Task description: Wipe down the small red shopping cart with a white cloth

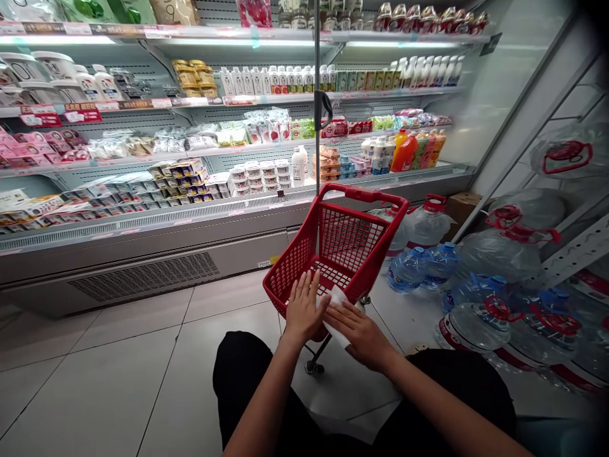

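A red plastic shopping basket cart [354,235] with grid walls stands in front of me, its handle toward the fridge. My left hand [304,311] is at the cart's near rim, fingers stretched out and a little apart, with nothing in it. My right hand [359,333] lies over a folded white tissue [339,330] at the same near edge, fingers together on top and the thumb hidden. Part of the tissue sticks out past the fingers on both sides. The hands are close together, and I cannot tell whether they touch.
A refrigerated display [247,219] with several shelves of dairy and drinks runs behind the cart. Its glass door handle [323,111] is upright above the cart. Large water bottles [476,327] crowd the floor at right. My dark-clothed knees [242,374] frame the hands. Tiled floor [118,374] lies left.
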### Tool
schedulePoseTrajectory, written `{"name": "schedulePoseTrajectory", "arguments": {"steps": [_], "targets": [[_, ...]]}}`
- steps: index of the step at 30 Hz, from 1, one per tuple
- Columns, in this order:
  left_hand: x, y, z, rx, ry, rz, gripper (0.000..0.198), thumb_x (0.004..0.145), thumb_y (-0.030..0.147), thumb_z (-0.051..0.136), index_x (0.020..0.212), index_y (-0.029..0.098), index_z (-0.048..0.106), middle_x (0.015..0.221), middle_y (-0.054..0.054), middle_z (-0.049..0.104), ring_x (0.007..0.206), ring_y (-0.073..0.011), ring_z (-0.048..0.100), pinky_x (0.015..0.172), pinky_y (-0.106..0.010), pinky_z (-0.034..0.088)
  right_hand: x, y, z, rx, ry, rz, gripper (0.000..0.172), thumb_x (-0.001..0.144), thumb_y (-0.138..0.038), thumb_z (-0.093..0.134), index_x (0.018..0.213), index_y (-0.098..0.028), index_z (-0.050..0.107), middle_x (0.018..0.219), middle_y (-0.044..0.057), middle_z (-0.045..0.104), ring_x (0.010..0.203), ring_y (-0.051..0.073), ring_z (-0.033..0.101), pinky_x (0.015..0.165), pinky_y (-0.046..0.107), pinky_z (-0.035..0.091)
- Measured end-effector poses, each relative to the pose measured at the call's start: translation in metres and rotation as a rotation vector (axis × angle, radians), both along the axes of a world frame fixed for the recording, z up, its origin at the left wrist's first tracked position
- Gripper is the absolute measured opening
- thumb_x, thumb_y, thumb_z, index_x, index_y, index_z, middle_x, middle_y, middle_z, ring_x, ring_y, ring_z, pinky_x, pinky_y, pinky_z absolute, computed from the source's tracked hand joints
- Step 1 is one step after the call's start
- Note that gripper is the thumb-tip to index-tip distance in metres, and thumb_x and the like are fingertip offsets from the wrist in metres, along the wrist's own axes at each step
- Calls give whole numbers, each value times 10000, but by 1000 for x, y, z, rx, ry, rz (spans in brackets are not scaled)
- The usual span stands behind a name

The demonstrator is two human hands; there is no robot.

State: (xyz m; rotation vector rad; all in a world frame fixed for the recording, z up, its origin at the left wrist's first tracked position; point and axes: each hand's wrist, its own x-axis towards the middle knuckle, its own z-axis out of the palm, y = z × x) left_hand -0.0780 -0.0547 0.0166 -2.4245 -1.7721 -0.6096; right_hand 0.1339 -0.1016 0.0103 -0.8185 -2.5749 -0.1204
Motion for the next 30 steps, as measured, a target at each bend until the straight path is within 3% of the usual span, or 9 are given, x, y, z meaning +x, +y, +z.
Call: {"name": "schedulePoseTrajectory", "arguments": {"steps": [3,9,13,18,21,26,28,30], "targets": [[-12,-5,1,-26,1,-38,706,1076,590,250,1677,248,105,1704,-53,291,1586,-221,230,1287,-467,256,17,15,3,24,-11,-22,989,717,-50,459,1660,-217,211,1662,30,361,1543,192,323,1298,471,230],[-48,5,7,-110,27,-27,702,1073,614,223,1655,222,234,1700,-72,291,1583,-244,242,1278,-496,269,83,51,13,94,30,-326,852,878,-50,404,1667,-271,170,1668,14,357,1539,194,335,1299,495,208],[-27,3,7,-114,15,-7,701,1077,597,230,1607,158,362,1670,-108,355,1570,-258,278,1256,-477,325,52,38,15,71,23,-317,842,880,-71,432,1667,-228,180,1670,38,353,1550,208,312,1289,488,240],[0,-14,7,-11,26,-74,662,1076,574,301,1567,147,429,1614,-107,458,1524,-243,382,1246,-439,355,-9,26,14,15,23,-132,771,901,-118,452,1645,-204,270,1643,32,409,1544,204,322,1289,471,240],[-14,-17,10,21,56,-92,631,1080,561,302,1557,175,450,1598,-93,482,1504,-247,416,1251,-462,346,4,40,15,21,30,-120,761,899,-102,432,1635,-241,302,1627,17,439,1528,197,354,1290,470,233],[-51,-10,14,8,63,-35,590,1088,542,269,1526,227,506,1591,-60,492,1497,-243,429,1242,-480,359,72,74,26,104,68,-318,715,930,-139,434,1628,-248,326,1618,34,454,1504,225,402,1289,489,219],[-53,-8,16,8,54,21,581,1087,537,270,1516,239,524,1587,-67,496,1496,-252,431,1240,-496,358,81,77,30,125,74,-369,731,925,-142,439,1637,-239,305,1630,38,433,1514,238,386,1291,496,211],[-44,-7,19,20,43,48,586,1083,542,283,1527,235,511,1597,-79,480,1505,-261,417,1252,-510,334,70,72,30,126,77,-383,777,898,-119,430,1650,-225,267,1646,43,405,1531,245,355,1288,504,213]]}}
